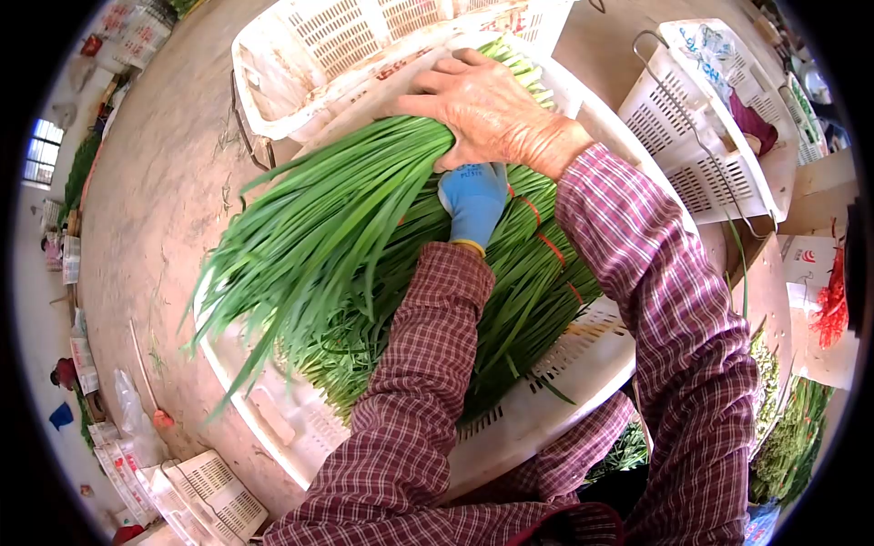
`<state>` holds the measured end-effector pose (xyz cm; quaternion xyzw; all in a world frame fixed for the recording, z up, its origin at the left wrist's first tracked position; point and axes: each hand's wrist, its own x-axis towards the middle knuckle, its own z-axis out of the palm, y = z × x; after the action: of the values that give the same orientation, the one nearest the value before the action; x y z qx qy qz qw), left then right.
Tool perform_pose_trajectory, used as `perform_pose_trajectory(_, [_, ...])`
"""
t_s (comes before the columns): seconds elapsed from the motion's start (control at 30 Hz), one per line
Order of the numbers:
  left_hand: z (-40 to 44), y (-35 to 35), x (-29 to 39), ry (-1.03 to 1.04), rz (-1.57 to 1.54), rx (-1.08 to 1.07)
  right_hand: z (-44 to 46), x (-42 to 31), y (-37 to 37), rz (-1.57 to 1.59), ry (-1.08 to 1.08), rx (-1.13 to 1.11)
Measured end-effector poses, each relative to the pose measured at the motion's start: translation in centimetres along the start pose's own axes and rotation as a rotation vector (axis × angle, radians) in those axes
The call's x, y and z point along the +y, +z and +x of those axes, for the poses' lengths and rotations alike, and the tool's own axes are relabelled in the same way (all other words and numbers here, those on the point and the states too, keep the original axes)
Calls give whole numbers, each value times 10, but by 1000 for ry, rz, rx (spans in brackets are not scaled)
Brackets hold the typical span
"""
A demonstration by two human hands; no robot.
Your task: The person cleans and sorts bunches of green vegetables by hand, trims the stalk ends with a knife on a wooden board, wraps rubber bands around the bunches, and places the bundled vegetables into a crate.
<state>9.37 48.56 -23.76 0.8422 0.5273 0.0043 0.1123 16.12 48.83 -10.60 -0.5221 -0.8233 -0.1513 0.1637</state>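
Observation:
A thick bundle of garlic chives (pixel 355 182) lies across the top of a white plastic crate (pixel 583 341), its leaf tips hanging over the left side and its pale stem ends at the upper right. My bare right hand (pixel 482 109) is wrapped over the bundle near those stems, thumb on the near side. Just below it, my left hand (pixel 473 202) in a blue glove holds the same bundle from beneath; its fingers are hidden by leaves. More garlic chives (pixel 519 309), with red bands (pixel 551 247) around them, fill the crate under my hands.
Another white crate (pixel 273 96) with a wire handle stands beyond this one. To the right, a crate (pixel 692 173) holds plastic bags and dark cloth. Further greens (pixel 792 437) lie at lower right, near red netting (pixel 830 300). Stacked crates (pixel 214 496) and a broom (pixel 162 418) are at left.

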Motion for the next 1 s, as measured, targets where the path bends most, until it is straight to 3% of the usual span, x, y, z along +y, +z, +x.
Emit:
perform_pose_trajectory(0.03, [0,0,0,19,16,-46,-3,5,12,7,3,1])
perform_pose_trajectory(0.07, [-1,12,-4,50,-32,108,-5,9,23,-8,33,-98])
perform_pose_trajectory(0.13, [-3,5,1,-8,-74,49,-6,16,34,3,123,-334])
perform_pose_trajectory(0.23, [-8,5,3,-57,-120,-19,-14,19,49,138,288,-498])
perform_pose_trajectory(0.3, [-8,12,1,22,-30,236,-11,20,62,122,307,-523])
perform_pose_trajectory(0.4, [-5,15,-2,49,-105,37,-7,18,74,72,338,-602])
perform_pose_trajectory(0.5, [-7,5,-2,81,33,-137,-1,10,82,-87,407,-560])
perform_pose_trajectory(0.63, [-7,19,-3,110,-11,-20,-14,0,103,-245,417,-536])
perform_pose_trajectory(0.7, [-5,20,-3,106,-15,34,-19,-1,108,-228,440,-530])
perform_pose_trajectory(0.77, [-5,15,-1,88,120,-23,-23,2,113,-135,455,-499])
perform_pose_trajectory(0.9, [0,13,0,104,65,-82,-29,9,117,-63,441,-504])
perform_pose_trajectory(1.0, [-1,23,-4,188,68,5,-36,12,106,46,437,-468])
